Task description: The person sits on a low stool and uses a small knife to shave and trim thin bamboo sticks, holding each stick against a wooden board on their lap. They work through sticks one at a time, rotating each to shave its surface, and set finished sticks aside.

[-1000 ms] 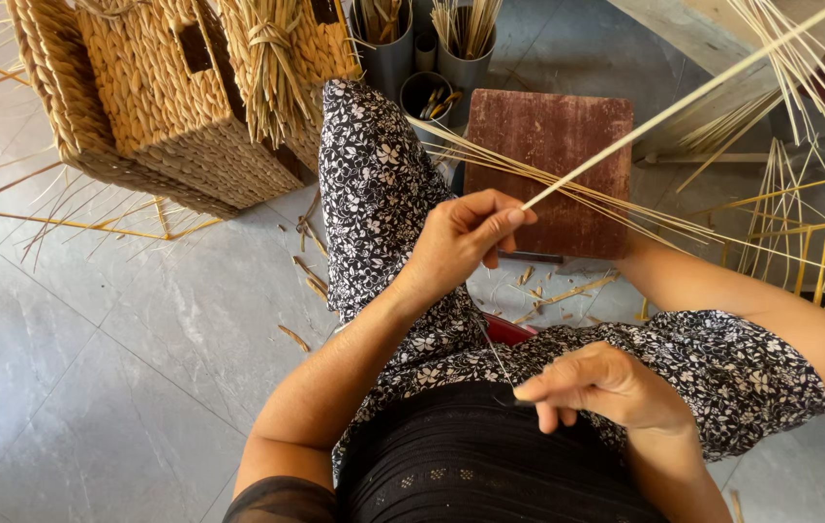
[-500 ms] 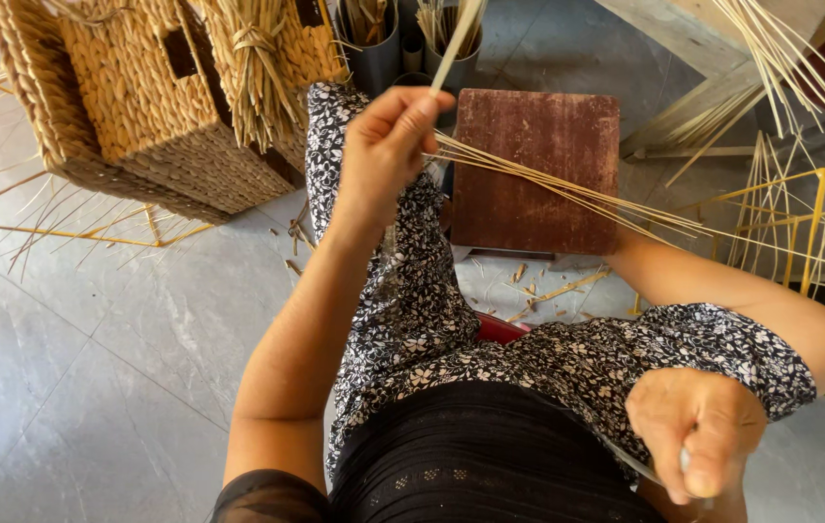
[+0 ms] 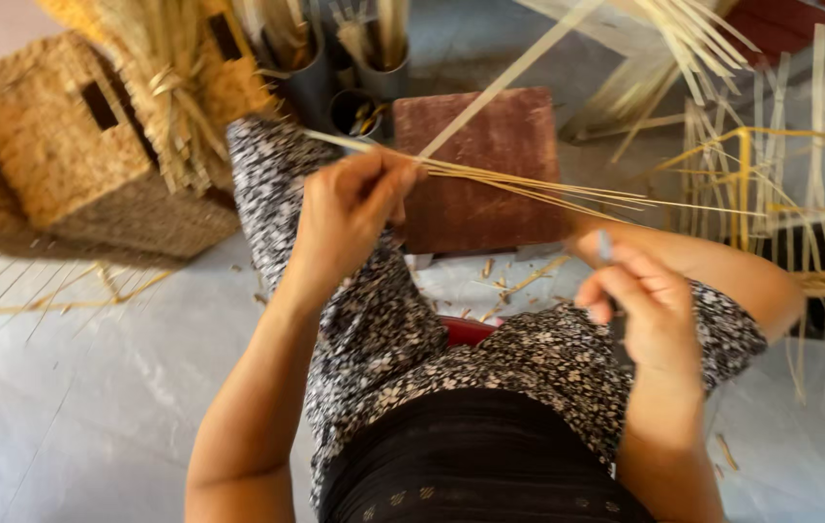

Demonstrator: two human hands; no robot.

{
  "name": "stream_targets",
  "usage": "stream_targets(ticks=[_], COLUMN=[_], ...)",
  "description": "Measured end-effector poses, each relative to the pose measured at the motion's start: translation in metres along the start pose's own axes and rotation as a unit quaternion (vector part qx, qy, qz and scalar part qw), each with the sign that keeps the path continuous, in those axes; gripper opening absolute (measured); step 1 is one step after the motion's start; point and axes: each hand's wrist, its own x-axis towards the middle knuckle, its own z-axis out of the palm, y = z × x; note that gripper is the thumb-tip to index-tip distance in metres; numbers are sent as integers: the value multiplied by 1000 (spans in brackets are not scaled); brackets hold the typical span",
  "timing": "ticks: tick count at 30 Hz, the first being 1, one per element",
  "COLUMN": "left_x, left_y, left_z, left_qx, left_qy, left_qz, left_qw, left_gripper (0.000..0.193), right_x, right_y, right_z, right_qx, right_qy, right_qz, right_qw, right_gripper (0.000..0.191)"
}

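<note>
Above, strips: we see thin, flat, pale straw strips (image 3: 529, 184) over a brown wooden block (image 3: 490, 165).
Left hand (image 3: 345, 218): we pinch the strips' near ends.
Right hand (image 3: 640, 300): closed on a thin grey tool (image 3: 606, 247), just below the strips.

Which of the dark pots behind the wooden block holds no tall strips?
The low middle pot, nearest the left hand; both taller pots hold upright strips.

Looks like a small basket-weaving workshop, floor-level setup: finished woven baskets (image 3: 93, 155) stacked on the grey floor (image 3: 93, 387), a half-woven yellow frame (image 3: 780, 203), tins of reed strips (image 3: 374, 48), and straw offcuts (image 3: 519, 281) everywhere.
</note>
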Motion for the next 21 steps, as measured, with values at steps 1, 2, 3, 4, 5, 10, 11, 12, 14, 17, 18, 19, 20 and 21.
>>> stream_targets(ticks=[1,2,3,4,5,10,11,12,14,17,18,19,20,21], left_x=[-7,-13,-19,-22,-22,-22,-22,-22,-24,-28,-30,-32,-35,-37], left_y=[10,21,30,39,46,66,65,64,58,44,39,34,29,24], left_z=[6,10,15,18,22,33,35,35,34,28,26,23,20,17], left_qx=[9,19,32,45,59,53,44,54,75,105,97,91,85,95], left_qy=[-24,-47,-62,-77,-90,-190,-207,-207,-207,-212,-215,-218,-220,-219], left_qz=[1,-1,-4,-5,-2,-4,-19,-34,-66,-78,-81,-83,-86,-94], left_qw=[1000,999,998,996,994,980,977,976,973,968,968,968,968,966], left_gripper=[16,16,15,14,14,13,13,13,15,16,16,16,16,16], right_x=[1,-1,-2,-2,-3,-4,-3,-1,-1,0,1,2,3,5], right_y=[-2,-4,-7,-11,-16,-29,-29,-27,-23,-19,-17,-15,-14,-13], right_z=[9,19,27,35,41,63,65,65,62,50,47,44,40,36], right_qx=[12,23,19,16,34,64,70,77,103,155,173,190,197,202], right_qy=[-24,-51,-60,-68,-91,-146,-129,-112,-91,-78,-69,-61,-51,-41], right_qz=[-23,-43,-49,-56,-50,-82,-83,-83,-80,-63,-56,-49,-52,-55], right_qw=[999,998,997,996,994,984,986,987,987,983,981,979,978,977], right_gripper=[32,32,33,35,40,40,38,37,36,39,40,40,40,40])
